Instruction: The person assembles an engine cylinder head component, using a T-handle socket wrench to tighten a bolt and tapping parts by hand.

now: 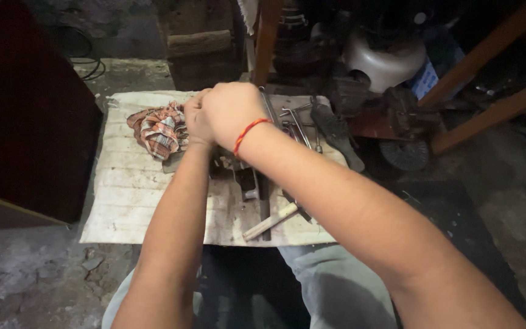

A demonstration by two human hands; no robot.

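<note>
While our right hand (231,113) covers our left hand (195,119) beside the checked rag (161,129), finger positions hidden, we should keep both wrists steady over the mat (123,183).

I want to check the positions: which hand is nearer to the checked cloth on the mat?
Left. The left hand is right beside the checked cloth, at its right edge. The right hand lies farther right, pressed against the left hand.

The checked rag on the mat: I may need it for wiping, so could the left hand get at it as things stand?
Probably yes. The checked rag lies on the mat right beside the left hand, with nothing between them, though that hand is pressed together with the right hand.
</note>
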